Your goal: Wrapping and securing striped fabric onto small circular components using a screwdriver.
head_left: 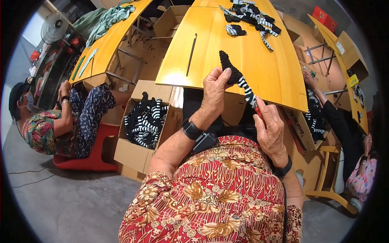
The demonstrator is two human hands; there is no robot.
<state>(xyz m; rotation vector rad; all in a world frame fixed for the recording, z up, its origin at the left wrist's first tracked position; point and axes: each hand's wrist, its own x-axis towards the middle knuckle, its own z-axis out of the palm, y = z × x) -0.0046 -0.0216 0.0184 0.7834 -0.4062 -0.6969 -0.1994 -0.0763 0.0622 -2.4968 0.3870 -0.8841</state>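
Note:
My left hand [214, 90] pinches a black fuzzy knitted piece [229, 73] between thumb and fingers, just above the near edge of the yellow table. From that piece a black-and-white striped knitted tube [246, 89] runs down toward my right hand [267, 126]. My right hand is closed near the tube's lower end, thumb and index finger curled around a small red object [257, 111]. Most of the red object is hidden by the fingers, so its kind does not show. The index finger reaches to the striped tube.
More black and striped knitted pieces [255, 17] lie at the table's far end. A thin dark rod [191, 54] rests on the yellow tabletop [174, 60]. Cardboard boxes [133, 156] of such pieces stand at my left and right. Co-workers sit on both sides.

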